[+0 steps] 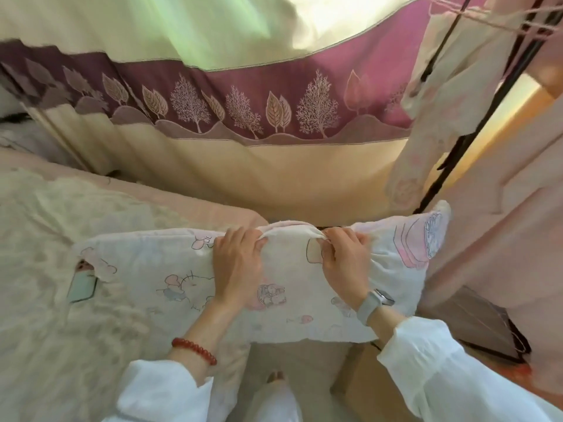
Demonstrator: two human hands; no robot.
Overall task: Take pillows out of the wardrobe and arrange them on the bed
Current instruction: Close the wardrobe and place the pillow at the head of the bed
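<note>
Cartoon-print pillow (182,278) under both my hands; left fingers (236,239) and right fingers (332,239) pinch its far edge, over the bed (61,214).

- Your pillow (182,284) is covering part of a green phone-like object (81,288).
- Your fingertips (327,236) are disappearing into a fabric fold.

The person wears a loose white top with long, wide sleeves (432,370) that stop a little before the wrists. A string of round red beads (195,350) goes around the left wrist. A watch with a soft grey strap (373,304) sits on the right wrist. Pale trousers (274,400) show low down, with bare toes (275,376) peeking out
</note>
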